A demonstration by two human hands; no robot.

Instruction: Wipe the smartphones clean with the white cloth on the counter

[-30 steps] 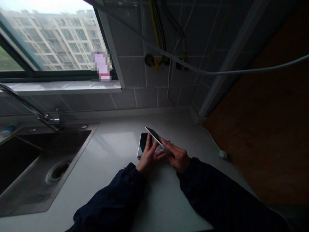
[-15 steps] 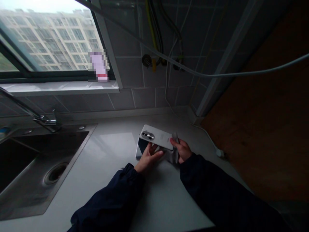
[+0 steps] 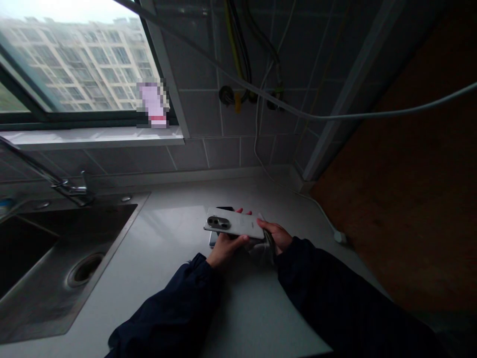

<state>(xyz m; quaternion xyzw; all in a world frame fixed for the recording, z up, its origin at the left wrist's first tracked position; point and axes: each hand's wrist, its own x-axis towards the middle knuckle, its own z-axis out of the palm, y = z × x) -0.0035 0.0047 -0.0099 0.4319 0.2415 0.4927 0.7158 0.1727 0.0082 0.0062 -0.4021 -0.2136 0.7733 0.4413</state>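
The pale, smooth table (image 3: 179, 278) surrounds a grey, rectangular steel sink (image 3: 40, 303). To the right of the sink, the left hand (image 3: 223, 250) curves below a white, rectangular phone (image 3: 238, 223) with oval camera part, and holds it above the table. The right hand (image 3: 280, 237) pinches the phone's end which is farther from the sink. A dark, flat, rectangular device (image 3: 225, 208), also right of the sink, is partly hidden below the phone. A grey, thin, soft sheet (image 3: 263, 252) is gathered in the right hand.

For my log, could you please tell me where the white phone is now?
In the head view, the white phone is just below centre, right of the sink, in the left hand, with the right hand at its right end.
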